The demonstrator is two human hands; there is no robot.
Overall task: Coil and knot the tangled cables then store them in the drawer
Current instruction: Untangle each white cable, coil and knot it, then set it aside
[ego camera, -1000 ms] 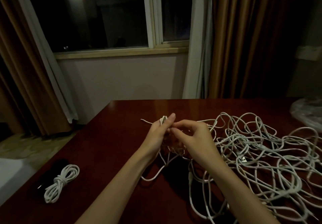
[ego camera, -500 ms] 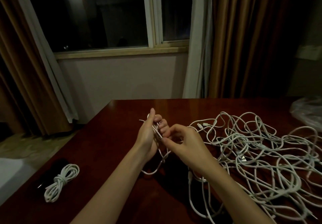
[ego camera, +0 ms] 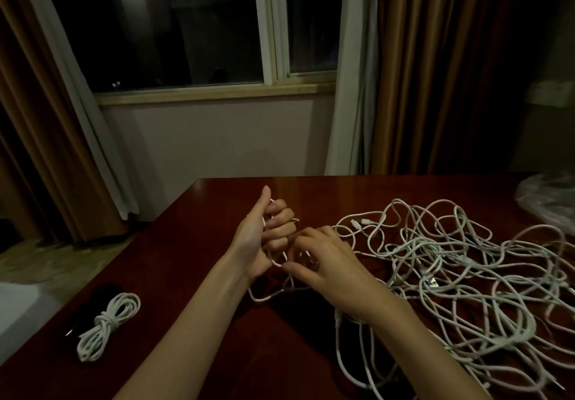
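Observation:
A big tangle of white cables (ego camera: 460,278) spreads over the right half of the dark red table (ego camera: 193,231). My left hand (ego camera: 264,234) is raised above the table's middle, fingers curled round a few loops of one white cable (ego camera: 273,290), thumb pointing up. My right hand (ego camera: 323,262) is right beside it and pinches the same cable below the left fingers. A loose loop of that cable hangs down to the table under both hands. One finished cable bundle (ego camera: 107,325), coiled and knotted, lies at the table's near left. No drawer is in view.
A dark flat object (ego camera: 82,312) lies under and beside the knotted bundle. A clear plastic bag (ego camera: 547,200) sits at the far right edge. Beyond the table are a window, curtains and a wall. The table's left edge runs diagonally toward me.
My left hand has gone from fingers stretched out to curled round the cable loops, and has turned thumb up. My right hand has dropped lower and pinches the cable under it.

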